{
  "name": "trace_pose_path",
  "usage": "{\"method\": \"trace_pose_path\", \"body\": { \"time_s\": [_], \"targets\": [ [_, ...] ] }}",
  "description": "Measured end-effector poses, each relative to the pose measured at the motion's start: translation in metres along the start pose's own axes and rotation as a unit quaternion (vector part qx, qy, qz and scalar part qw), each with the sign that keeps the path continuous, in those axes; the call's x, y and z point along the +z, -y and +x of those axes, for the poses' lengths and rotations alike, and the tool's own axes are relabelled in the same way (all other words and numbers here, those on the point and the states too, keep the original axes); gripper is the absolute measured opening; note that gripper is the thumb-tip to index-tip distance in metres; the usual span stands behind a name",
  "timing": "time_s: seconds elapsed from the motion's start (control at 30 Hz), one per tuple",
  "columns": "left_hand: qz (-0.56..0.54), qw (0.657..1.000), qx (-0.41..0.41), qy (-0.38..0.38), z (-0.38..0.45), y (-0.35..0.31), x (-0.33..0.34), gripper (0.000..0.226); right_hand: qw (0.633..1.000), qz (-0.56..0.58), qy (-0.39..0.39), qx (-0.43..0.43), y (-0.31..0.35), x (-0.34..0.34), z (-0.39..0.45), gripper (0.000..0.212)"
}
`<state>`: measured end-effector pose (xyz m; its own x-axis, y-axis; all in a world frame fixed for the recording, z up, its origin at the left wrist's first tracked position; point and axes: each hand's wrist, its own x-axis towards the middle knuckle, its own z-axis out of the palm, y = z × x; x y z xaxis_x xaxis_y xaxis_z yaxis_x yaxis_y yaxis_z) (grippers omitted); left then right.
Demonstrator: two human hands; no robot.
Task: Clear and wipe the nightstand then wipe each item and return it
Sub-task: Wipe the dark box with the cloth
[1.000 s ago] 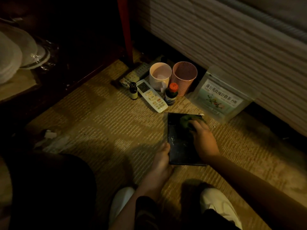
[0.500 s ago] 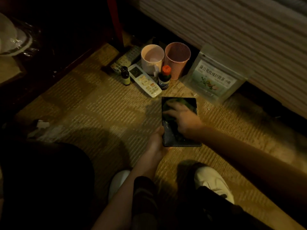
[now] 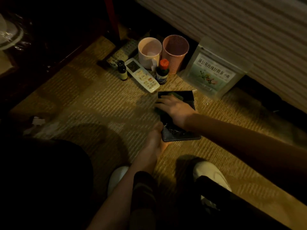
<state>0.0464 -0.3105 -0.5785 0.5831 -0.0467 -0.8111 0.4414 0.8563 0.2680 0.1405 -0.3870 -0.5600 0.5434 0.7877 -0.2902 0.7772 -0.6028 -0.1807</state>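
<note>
Our right hand (image 3: 176, 112) lies flat on the dark tablet (image 3: 178, 133), fingers spread and pressing a green cloth (image 3: 177, 95) against its far end, and our left hand (image 3: 156, 138) grips the tablet's near left corner, thumb on top, fingers curled under the edge. The tablet rests on the woven mat (image 3: 99, 105), just in front of the white remote (image 3: 142, 75). Compared with half a second ago, the right hand has slid further toward the tablet's left edge, fingertips now reaching past it, and the cloth shows above the knuckles. The left hand's hold looks unchanged. Out beyond the tablet we see the orange-capped bottle (image 3: 162, 71) touching the remote's side, the small dark bottle (image 3: 122, 70) on the other side, the white cup (image 3: 149, 53) and pink cup (image 3: 175, 52) behind, and the tea pouch (image 3: 214, 72) leaning against the striped bed base (image 3: 232, 27).
</note>
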Motion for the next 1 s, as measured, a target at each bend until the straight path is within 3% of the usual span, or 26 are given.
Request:
{"method": "trace_pose_path", "body": {
  "time_s": [0.1, 0.2, 0.27, 0.37, 0.5, 0.57, 0.63, 0.77, 0.87, 0.97, 1.0],
  "targets": [
    [0.024, 0.999, 0.018, -0.022, 0.006, 0.003, -0.004, 0.038, 0.998, 0.045, -0.038, -0.006, 0.009, 0.003, 0.000, 0.050],
    [-0.049, 0.999, 0.008, 0.013, 0.008, 0.002, 0.002, 0.041, 0.997, 0.031, -0.064, 0.021, 0.005, 0.013, -0.008, 0.040],
    [-0.043, 0.999, 0.003, 0.023, 0.009, 0.004, 0.003, 0.041, 0.996, 0.019, -0.083, 0.039, -0.003, 0.018, -0.019, 0.035],
    [-0.001, 1.000, 0.023, 0.010, 0.011, 0.007, 0.000, 0.032, 0.990, -0.003, -0.090, 0.105, -0.020, 0.020, -0.042, 0.044],
    [0.060, 0.997, 0.039, -0.006, 0.016, 0.008, -0.006, 0.028, 0.973, 0.012, -0.095, 0.209, -0.035, 0.011, -0.071, 0.032],
    [0.086, 0.995, 0.051, 0.001, 0.014, 0.008, -0.007, 0.028, 0.956, 0.031, -0.106, 0.270, -0.039, -0.001, -0.076, 0.037],
    [0.114, 0.991, 0.074, 0.005, 0.012, 0.010, -0.011, 0.027, 0.923, 0.121, -0.166, 0.325, -0.037, -0.019, -0.077, 0.037],
    [0.118, 0.985, 0.121, 0.028, 0.009, 0.010, -0.018, 0.033, 0.793, 0.389, -0.220, 0.413, -0.037, -0.050, -0.076, 0.026],
    [0.094, 0.982, 0.144, 0.073, -0.001, 0.002, -0.017, 0.033, 0.724, 0.490, -0.221, 0.433, -0.039, -0.057, -0.074, 0.020],
    [0.071, 0.977, 0.174, 0.104, -0.008, -0.006, -0.017, 0.028, 0.627, 0.622, -0.220, 0.415, -0.037, -0.059, -0.073, 0.023],
    [0.066, 0.975, 0.180, 0.115, -0.011, -0.009, -0.017, 0.028, 0.624, 0.645, -0.208, 0.388, -0.034, -0.060, -0.072, 0.024]
  ]
}}
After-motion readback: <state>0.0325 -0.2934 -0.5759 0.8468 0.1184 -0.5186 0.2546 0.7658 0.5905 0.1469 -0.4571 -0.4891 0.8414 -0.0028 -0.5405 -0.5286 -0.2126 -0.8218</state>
